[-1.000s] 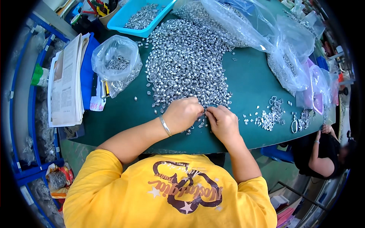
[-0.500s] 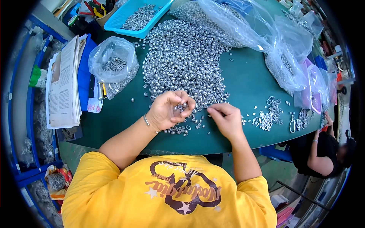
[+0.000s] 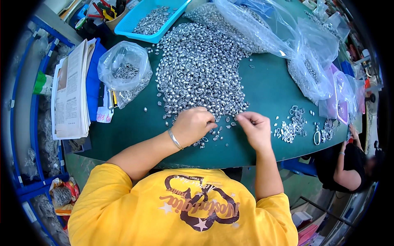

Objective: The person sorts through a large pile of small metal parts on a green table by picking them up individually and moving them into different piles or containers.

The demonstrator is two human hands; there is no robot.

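A wide heap of small silver-grey metal pieces (image 3: 201,69), rounded and hollow like little caps, spreads over the green table (image 3: 271,86). At its near edge is my left hand (image 3: 192,128), palm turned down and fingers curled; whatever lies inside is hidden. Thumb and forefinger of my right hand (image 3: 255,130) are pinched together beside the heap's near right corner, and anything between the tips is too small to name. Some loose pieces (image 3: 217,132) lie between the two hands.
Left of the heap stand an open plastic bag of metal parts (image 3: 125,74) and a stack of papers (image 3: 70,94). A blue basket (image 3: 154,37) and clear bags (image 3: 308,74) lie farther back. Small silver parts (image 3: 290,128) are at right, where another person (image 3: 349,164) sits.
My left hand, palm up with several metal pieces in its fingers before, has turned palm down. My right hand has shifted slightly right, still pinched.
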